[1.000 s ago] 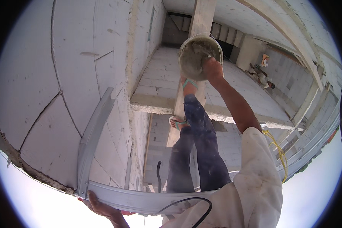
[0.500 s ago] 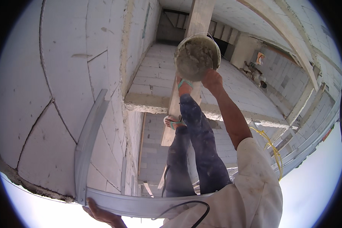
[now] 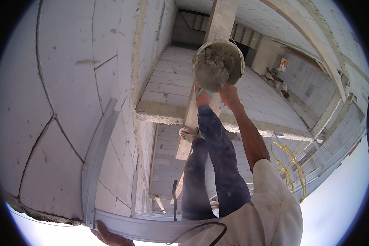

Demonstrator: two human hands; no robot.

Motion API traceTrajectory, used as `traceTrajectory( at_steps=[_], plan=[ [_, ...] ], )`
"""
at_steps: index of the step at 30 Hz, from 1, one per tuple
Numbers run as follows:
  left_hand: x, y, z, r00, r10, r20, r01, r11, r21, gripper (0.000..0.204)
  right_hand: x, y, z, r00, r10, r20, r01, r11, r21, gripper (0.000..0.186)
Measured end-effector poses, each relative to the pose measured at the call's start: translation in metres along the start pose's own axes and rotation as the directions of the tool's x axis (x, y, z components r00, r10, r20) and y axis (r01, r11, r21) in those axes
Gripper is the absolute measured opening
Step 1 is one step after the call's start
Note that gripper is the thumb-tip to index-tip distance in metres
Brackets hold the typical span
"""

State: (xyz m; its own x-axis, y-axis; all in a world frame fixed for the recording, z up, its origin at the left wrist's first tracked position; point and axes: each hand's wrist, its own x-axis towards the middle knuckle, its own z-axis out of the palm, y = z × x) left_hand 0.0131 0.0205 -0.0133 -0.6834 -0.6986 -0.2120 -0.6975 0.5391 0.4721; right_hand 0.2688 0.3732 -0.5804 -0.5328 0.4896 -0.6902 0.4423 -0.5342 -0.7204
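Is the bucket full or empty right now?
Partly filled: lumpy grey mix lies inside the bucket, with bare inner wall showing at its right side. Its depth cannot be told.

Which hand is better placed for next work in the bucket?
Probably the right hand: it seems to hold a trowel at the bucket, while the left hand touches the metal rail, far away.

Mortar [image 3: 213, 61] lies in the bucket [image 3: 238, 59]; the feet [image 3: 188, 134] stand on the plank [image 3: 183, 151], block wall [image 3: 61, 143] left, cord [image 3: 289, 180] right (rail [image 3: 143, 227] across the lower left)
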Motion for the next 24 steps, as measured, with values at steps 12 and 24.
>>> traceTrajectory(
  at_steps=[12,24],
  plan=[
    [0.009,-0.002,-0.011,0.993,-0.121,0.016,0.118,0.986,0.119,0.062,0.011,-0.081,0.048,0.864,0.426,-0.267,-0.461,0.884,-0.081,0.015],
    [0.003,-0.001,-0.007,0.997,-0.082,0.011,0.079,0.986,0.150,0.063,0.017,-0.091,0.079,0.858,0.417,-0.298,-0.408,0.908,0.098,0.010]
  ],
)
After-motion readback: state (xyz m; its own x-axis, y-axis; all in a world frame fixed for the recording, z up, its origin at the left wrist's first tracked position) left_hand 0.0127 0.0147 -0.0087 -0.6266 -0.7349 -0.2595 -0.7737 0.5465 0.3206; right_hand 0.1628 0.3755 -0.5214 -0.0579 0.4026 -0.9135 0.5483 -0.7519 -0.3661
